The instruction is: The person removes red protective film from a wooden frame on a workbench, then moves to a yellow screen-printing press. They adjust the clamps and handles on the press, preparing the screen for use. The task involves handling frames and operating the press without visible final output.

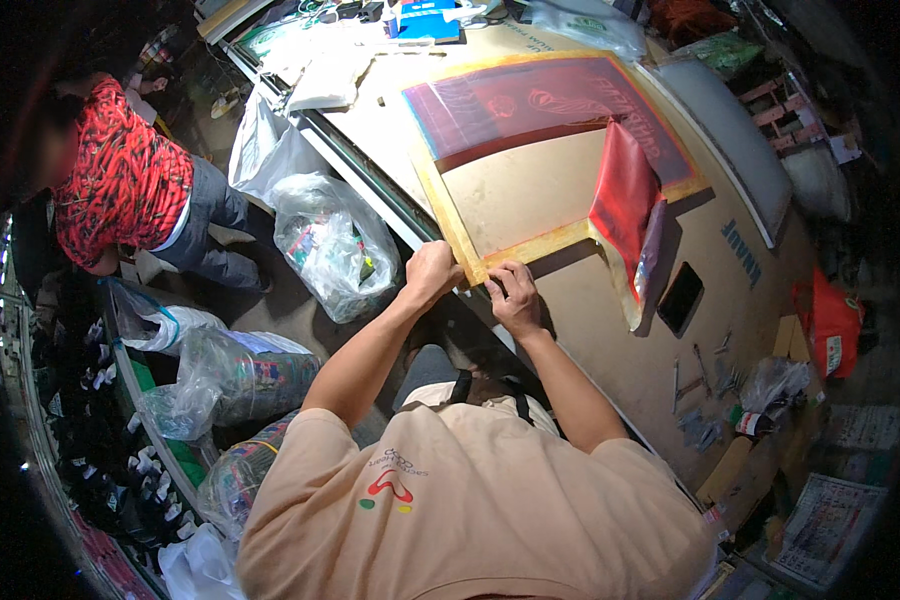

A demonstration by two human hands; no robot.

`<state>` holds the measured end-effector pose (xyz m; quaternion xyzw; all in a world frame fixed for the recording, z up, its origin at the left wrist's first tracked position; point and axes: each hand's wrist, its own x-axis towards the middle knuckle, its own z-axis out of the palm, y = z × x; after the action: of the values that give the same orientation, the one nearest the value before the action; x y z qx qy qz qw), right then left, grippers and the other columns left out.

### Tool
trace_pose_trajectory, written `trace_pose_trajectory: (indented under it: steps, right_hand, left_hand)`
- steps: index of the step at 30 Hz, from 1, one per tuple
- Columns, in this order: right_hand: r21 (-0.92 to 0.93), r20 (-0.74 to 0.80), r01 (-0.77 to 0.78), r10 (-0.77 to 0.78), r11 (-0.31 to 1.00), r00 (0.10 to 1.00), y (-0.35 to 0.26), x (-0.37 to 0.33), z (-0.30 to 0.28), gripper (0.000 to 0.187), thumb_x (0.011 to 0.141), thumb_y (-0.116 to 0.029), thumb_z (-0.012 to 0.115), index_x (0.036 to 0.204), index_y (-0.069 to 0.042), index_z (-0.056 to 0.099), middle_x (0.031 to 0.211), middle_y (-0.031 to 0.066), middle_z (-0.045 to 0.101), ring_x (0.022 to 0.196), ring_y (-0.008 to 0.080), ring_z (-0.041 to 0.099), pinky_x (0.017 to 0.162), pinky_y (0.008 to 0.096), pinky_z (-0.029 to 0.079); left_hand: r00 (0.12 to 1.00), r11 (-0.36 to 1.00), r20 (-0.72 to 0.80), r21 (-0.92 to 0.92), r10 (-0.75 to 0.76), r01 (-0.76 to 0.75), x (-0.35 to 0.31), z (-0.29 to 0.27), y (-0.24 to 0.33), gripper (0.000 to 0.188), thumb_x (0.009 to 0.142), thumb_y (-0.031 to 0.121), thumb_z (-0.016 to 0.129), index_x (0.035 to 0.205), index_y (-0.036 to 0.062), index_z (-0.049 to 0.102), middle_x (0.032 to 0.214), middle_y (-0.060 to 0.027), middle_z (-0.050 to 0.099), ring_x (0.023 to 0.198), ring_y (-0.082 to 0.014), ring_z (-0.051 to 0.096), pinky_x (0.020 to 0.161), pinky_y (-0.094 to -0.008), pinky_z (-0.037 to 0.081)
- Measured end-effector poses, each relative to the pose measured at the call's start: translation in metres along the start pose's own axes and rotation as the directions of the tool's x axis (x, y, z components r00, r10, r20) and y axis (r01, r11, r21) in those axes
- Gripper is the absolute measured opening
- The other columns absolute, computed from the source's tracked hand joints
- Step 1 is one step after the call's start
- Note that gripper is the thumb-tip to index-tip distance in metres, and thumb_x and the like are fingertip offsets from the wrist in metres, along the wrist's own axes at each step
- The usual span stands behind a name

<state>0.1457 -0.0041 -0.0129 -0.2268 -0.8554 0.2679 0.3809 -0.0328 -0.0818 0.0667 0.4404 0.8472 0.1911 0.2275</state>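
Both hands work the near corner of a yellow-edged printing frame (560,150) on the bench (610,310) — left hand (432,272) closed on its edge, right hand (515,297) apparently pinching tape there. Peeling looks underway — steady pulling comes next.

A long beige wooden worktable (610,330) is crossed by bright light. The dark concrete floor (270,300) is crowded with clear stuffed plastic bags (335,245).
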Motion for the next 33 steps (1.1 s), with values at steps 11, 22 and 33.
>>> trace_pose_trajectory:
  steps: [11, 22, 33]
  right_hand:
    - [-0.016, 0.022, 0.03, -0.029, 0.999, 0.999, -0.002, -0.001, -0.002, 0.034, 0.077, -0.004, 0.076, 0.109, -0.004, 0.065, 0.107, 0.0131, 0.06, 0.101, 0.034, 0.059, 0.09, 0.043, 0.05]
    - [0.005, 0.013, 0.006, -0.006, 1.0, 1.0, -0.002, 0.0, -0.003, 0.033, 0.076, -0.004, 0.077, 0.107, -0.006, 0.066, 0.107, 0.0122, 0.059, 0.102, 0.0333, 0.06, 0.089, 0.0419, 0.051]
    - [0.035, 0.028, -0.015, 0.014, 0.999, 1.0, -0.001, -0.001, -0.001, 0.03, 0.078, -0.003, 0.073, 0.107, -0.006, 0.065, 0.107, 0.0125, 0.059, 0.103, 0.0338, 0.06, 0.089, 0.0423, 0.052]
  left_hand:
    - [0.935, 0.947, -0.254, 0.267, 0.247, -0.178, -0.019, 0.048, -0.007, 0.024, 0.081, 0.019, 0.07, 0.09, -0.002, 0.062, 0.086, -0.0191, 0.062, 0.074, -0.0368, 0.069, 0.064, -0.0459, 0.056]
    - [0.82, 0.896, -0.403, 0.001, 0.406, -0.443, -0.043, 0.062, -0.015, 0.026, 0.075, -0.009, 0.063, 0.098, -0.0007, 0.053, 0.092, -0.0175, 0.054, 0.082, -0.039, 0.059, 0.073, -0.0463, 0.05]
    - [0.781, 0.689, -0.621, -0.535, 0.073, -0.489, -0.042, 0.036, -0.055, 0.039, 0.061, -0.014, 0.038, 0.095, -0.001, 0.054, 0.079, -0.0046, 0.051, 0.067, -0.0142, 0.049, 0.063, -0.0231, 0.043]
